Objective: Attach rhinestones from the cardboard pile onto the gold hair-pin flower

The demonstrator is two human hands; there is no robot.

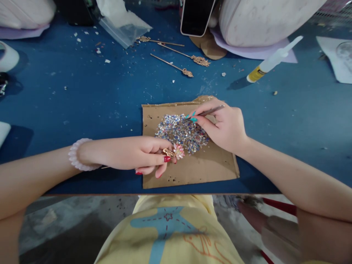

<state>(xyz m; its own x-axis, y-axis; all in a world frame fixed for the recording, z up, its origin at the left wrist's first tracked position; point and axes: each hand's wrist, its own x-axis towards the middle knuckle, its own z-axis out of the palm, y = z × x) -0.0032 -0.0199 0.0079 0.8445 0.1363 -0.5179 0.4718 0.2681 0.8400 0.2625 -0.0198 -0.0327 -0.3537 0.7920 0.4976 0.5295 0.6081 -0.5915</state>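
Observation:
My left hand (pixel 145 154) pinches a gold hairpin (pixel 167 152) by its ornate head, which carries a pink flower (pixel 178 151). The pin's thin shaft runs back under the wrist. In my right hand (pixel 225 126) is a pair of dark metal tweezers (pixel 210 110), held like a pen, tips down at the upper part of a heap of small rhinestones (pixel 181 132). The stones are mixed silver, blue and amber. They lie on a brown cardboard sheet (pixel 203 170). Whether a stone sits between the tweezer tips is too small to tell.
Several gold hairpins (pixel 172 66) lie farther back on the blue table (pixel 96 99). A glue bottle (pixel 261 69) with a white nozzle stands at right. Behind are a phone (pixel 196 16), a clear plastic bag (pixel 123 27) and a pale rounded bag (pixel 264 20). A tape roll (pixel 9 57) is at left.

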